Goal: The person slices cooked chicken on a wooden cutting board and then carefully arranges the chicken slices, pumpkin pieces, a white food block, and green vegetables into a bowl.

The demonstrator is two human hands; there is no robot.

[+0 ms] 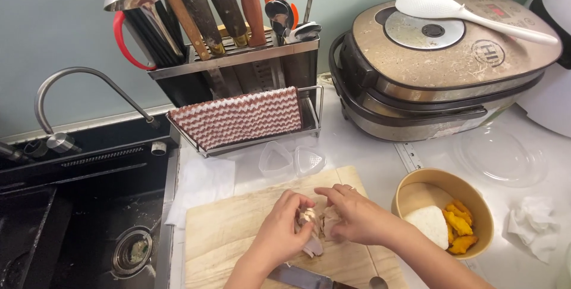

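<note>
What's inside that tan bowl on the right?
The bowl holds a white block of rice and orange-yellow food pieces. The bottom beneath them is covered, so anything under them cannot be seen.

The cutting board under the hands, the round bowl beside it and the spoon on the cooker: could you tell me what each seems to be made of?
The cutting board looks like pale, unvarnished wood, with visible grain. The bowl seems to be tan paper or bamboo fibre, matte and thin-rimmed. The rice spoon looks like white plastic, smooth and slightly glossy.
</note>
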